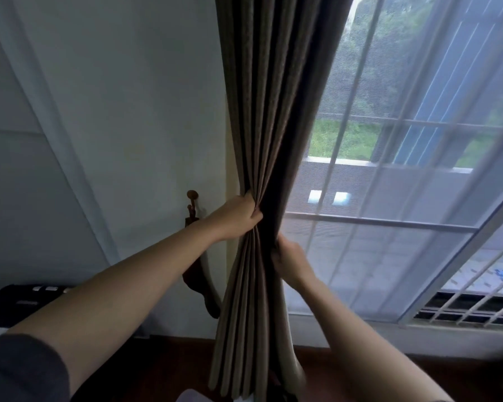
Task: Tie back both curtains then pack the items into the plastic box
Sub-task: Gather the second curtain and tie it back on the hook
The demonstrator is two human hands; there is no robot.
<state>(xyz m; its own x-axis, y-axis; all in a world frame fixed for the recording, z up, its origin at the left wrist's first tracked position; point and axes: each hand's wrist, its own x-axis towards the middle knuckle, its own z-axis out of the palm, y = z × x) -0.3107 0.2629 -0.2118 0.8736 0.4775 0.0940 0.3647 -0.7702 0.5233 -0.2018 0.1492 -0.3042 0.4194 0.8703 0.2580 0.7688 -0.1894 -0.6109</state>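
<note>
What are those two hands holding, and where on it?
Both hold the gathered brown curtain at its pinched middle: the left hand grips the wall-side folds, the right hand the window-side edge just below.

The curtain folds hide both hands' fingers; its top is cut off.

A single head-worn wide-angle camera looks forward, close to the gathered brown curtain at frame centre. Left of the curtain lies the wall; right of it, the window. The view tilts.
</note>
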